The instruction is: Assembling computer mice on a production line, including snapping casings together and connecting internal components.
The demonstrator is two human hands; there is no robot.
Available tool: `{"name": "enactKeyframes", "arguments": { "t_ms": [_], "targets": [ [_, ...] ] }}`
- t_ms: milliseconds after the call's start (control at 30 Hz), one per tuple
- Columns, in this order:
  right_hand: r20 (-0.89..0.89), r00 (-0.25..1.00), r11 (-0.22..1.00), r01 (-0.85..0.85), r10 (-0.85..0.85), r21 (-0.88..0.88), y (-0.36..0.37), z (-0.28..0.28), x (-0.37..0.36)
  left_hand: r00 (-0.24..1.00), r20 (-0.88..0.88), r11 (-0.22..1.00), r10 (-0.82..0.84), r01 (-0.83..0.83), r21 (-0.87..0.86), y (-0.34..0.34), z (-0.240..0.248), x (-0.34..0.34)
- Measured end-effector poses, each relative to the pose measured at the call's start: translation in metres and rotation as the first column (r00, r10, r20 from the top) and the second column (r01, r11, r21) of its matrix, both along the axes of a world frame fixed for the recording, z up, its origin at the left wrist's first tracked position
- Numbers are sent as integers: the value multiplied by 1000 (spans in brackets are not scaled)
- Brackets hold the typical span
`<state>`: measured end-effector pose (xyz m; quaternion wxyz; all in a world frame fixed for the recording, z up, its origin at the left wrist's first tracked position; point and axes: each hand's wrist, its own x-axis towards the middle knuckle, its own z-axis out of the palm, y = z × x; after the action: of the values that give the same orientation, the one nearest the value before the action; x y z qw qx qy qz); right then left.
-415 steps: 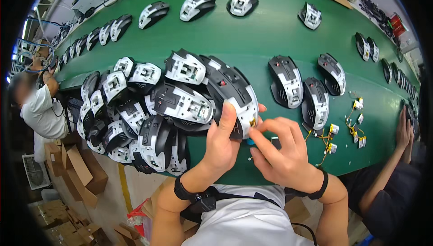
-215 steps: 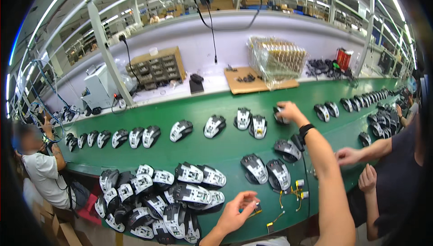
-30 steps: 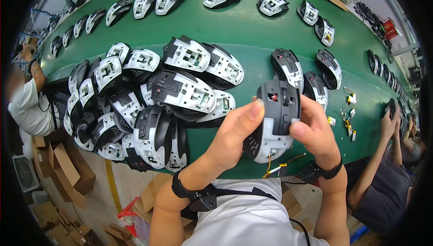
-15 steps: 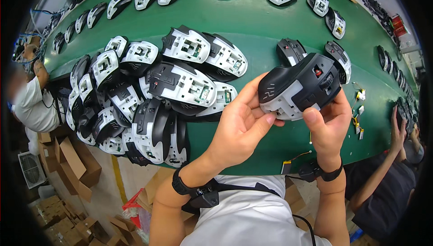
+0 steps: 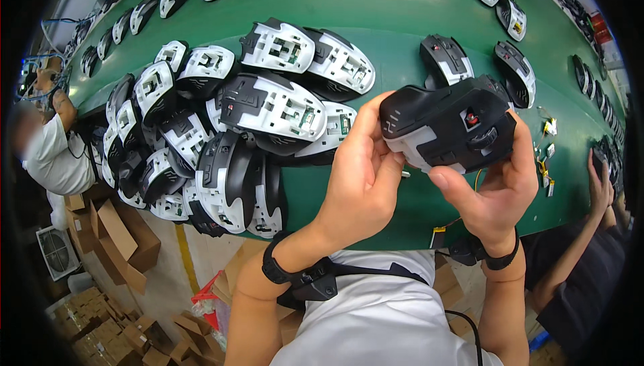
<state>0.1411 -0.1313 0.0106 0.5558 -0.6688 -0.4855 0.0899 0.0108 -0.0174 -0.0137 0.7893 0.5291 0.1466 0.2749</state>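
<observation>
Two hands, left (image 5: 362,181) and right (image 5: 500,195), fingers (image 5: 366,124) around opposite ends of a tilted mouse (image 5: 439,128)

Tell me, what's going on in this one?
A person holds a black and white computer mouse between the left hand and the right hand, over a green table. A heap of similar mice lies to the left; small silvery packs lie to the right. Another person's hands show at the far right.
</observation>
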Motion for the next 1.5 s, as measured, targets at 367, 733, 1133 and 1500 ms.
{"name": "enactKeyframes", "arguments": {
  "t_ms": [367,733,1133,1500],
  "targets": [
    [-317,794,816,-570,519,-91,11,15,29,851,244,719,-465,524,-457,7,17,-19],
    [-829,484,842,-539,279,-32,6,1,6,966,242,970,-93,143,-197,7,12,-6],
    [-462,857,948,-89,229,305,4,-5,-1,949,309,916,-60,175,-361,5,5,1],
    [315,948,998,-36,50,-49,8,7,-4,983,183,922,-32,100,-375,9,1,2]
  ]
}}
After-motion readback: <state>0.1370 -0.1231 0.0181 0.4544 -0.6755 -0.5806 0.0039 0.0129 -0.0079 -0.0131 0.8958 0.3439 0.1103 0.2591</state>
